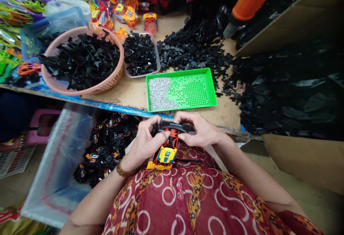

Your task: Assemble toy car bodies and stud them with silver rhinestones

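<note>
Two hands work at the far end of a red-and-yellow toy car, held at the table's near edge, in front of the person's patterned shirt.
The left hand pinches the car from the left, thumb on top near its red frame; the fingers of the right hand close around the right side of a black curved piece that lies across the car's far end. Just beyond, on the table, a green tray holds small metal pieces on its left side. Far left of it stand a clear tub and a pink basket, both filled with black parts; more black parts lie heaped beyond the tray.
</note>
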{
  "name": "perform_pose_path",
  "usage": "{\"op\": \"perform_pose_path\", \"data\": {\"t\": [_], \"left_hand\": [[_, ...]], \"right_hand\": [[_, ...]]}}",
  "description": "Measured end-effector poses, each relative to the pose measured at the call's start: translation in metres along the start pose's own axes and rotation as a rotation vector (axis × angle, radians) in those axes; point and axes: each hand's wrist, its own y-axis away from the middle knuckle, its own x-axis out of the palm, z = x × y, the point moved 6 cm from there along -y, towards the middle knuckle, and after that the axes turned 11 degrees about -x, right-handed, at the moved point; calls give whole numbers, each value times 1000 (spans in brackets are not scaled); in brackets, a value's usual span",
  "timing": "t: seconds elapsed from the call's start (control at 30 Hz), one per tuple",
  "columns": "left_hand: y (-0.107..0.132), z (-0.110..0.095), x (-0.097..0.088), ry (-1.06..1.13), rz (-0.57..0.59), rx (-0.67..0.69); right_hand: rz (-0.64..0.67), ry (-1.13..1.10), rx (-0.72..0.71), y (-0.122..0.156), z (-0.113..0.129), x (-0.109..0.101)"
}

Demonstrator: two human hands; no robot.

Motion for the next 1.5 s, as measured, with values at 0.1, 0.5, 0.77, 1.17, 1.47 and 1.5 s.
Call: {"op": "perform_pose_path", "data": {"t": [0.1, 0.5, 0.77, 1.17, 1.47, 1.5], "left_hand": [[0, -1, 1, -17, 6, 3], [-3, -6, 4, -105, 11, 28], [-3, -6, 3, -149, -14, 59], [-3, 10, 1, -45, -33, -41], [-2, 12, 0, 118, 61, -54], [-3, 11, 1, 140, 67, -62]], "right_hand": [[19, 6, -12, -4, 9, -5], [-195, 140, 28, -11, 16, -7], [-207, 59, 134, -10, 12, -3], [-218, -2, 107, -8, -5, 3], [-119, -192, 90, 6, -10, 0], [-126, -189, 99, 5, -10, 1]]}}
